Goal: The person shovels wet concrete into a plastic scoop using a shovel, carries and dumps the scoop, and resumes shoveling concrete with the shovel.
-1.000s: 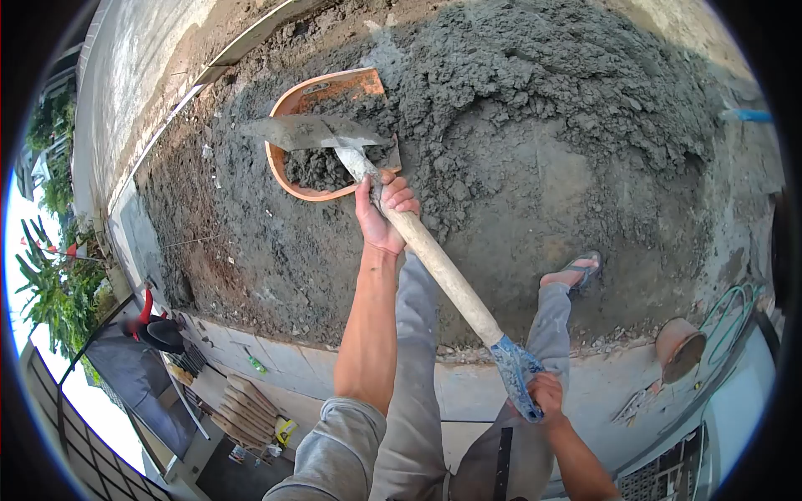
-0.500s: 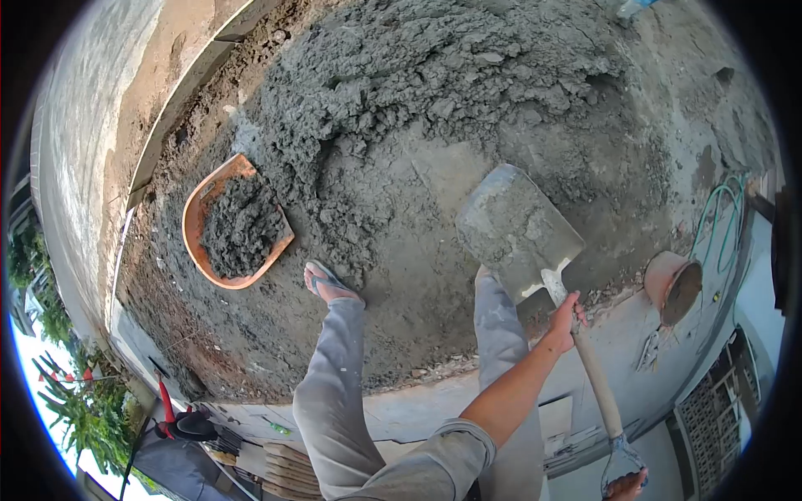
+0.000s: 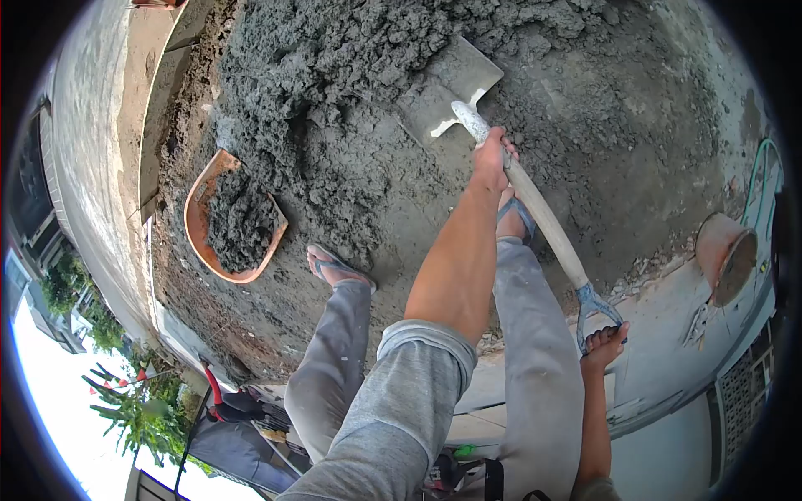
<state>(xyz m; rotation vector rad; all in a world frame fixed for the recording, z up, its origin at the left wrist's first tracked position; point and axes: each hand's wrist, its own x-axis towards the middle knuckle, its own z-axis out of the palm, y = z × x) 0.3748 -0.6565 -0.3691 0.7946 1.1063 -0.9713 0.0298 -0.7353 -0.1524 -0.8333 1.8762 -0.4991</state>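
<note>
My left hand (image 3: 496, 159) is closed around the wooden shaft of a shovel (image 3: 547, 219), just above its blade. My right hand (image 3: 605, 344) grips the blue-grey D-shaped handle at the other end. The flat metal blade (image 3: 468, 75) lies against the near edge of a heap of wet grey mortar (image 3: 351, 50), its front edge partly hidden in the mix. To the left, an orange scoop-shaped container (image 3: 197, 219) holds a mound of mortar (image 3: 242, 219). My sandalled feet stand on the mortar-smeared ground between container and shovel.
A round bucket (image 3: 720, 255) stands at the right by a low ledge, with a green hose (image 3: 758, 188) behind it. A raised concrete edging (image 3: 159, 125) runs along the left. Red-handled gear (image 3: 219, 397) sits behind me at lower left.
The shovel blade has moved forward and left, from the ground near my right foot to the mortar heap. Both hands have moved forward with it, still holding on.
</note>
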